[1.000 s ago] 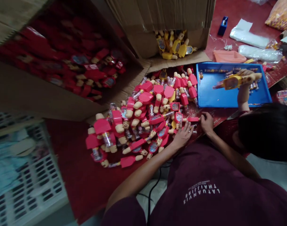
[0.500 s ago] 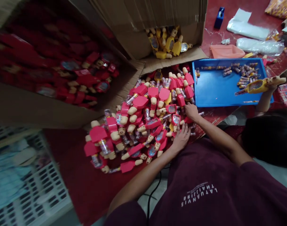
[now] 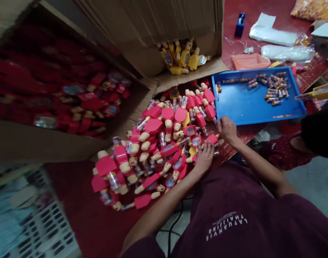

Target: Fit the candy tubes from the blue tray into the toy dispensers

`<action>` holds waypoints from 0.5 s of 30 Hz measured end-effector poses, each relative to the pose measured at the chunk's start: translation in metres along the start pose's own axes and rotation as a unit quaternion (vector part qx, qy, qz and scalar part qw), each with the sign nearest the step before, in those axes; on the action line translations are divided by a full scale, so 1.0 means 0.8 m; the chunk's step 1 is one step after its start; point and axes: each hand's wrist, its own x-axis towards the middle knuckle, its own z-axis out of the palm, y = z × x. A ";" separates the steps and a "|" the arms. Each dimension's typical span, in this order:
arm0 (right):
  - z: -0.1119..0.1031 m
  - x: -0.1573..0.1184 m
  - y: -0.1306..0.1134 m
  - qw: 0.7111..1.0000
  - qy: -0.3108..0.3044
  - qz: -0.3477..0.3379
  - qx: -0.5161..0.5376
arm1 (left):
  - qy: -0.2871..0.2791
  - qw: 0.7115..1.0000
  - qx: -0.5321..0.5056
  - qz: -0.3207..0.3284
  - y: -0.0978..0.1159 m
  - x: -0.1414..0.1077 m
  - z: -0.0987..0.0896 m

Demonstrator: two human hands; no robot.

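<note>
A heap of pink-red toy figures (image 3: 153,154) with tan limbs and clear candy tubes lies on the red-covered table. My left hand (image 3: 204,158) rests on the heap's right side, fingers spread over the figures. My right hand (image 3: 227,130) sits at the heap's edge, its fingers bunched just above a pink figure (image 3: 212,139), by the corner of a blue plastic tray (image 3: 260,114). Whether it grips that figure is hidden. Several loose candy tubes (image 3: 275,91) lie in the tray.
A co-worker's hand holds a yellow toy (image 3: 319,91) at the right edge. Open cardboard boxes hold red toys (image 3: 72,89) and yellow toys (image 3: 182,57). A pink dish (image 3: 250,61), plastic bags (image 3: 287,53) and a blue tape dispenser (image 3: 239,24) stand beyond the tray.
The co-worker's yellow toy has moved right, away from the tray, uncovering the loose tubes. My right hand has shifted toward the tray's corner. The view has drifted.
</note>
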 end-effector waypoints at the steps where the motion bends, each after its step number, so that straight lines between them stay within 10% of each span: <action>1: -0.006 0.010 0.018 1.000 0.019 0.024 0.002 | -0.002 1.000 -0.002 -0.014 -0.001 0.003 0.001; 8: -0.032 0.094 0.152 0.994 -0.001 0.103 0.027 | 0.012 0.999 0.014 -0.045 -0.001 0.013 0.001; 15: -0.124 0.130 0.289 0.958 0.072 0.275 -0.038 | 0.022 0.998 -0.046 -0.026 0.001 0.010 -0.010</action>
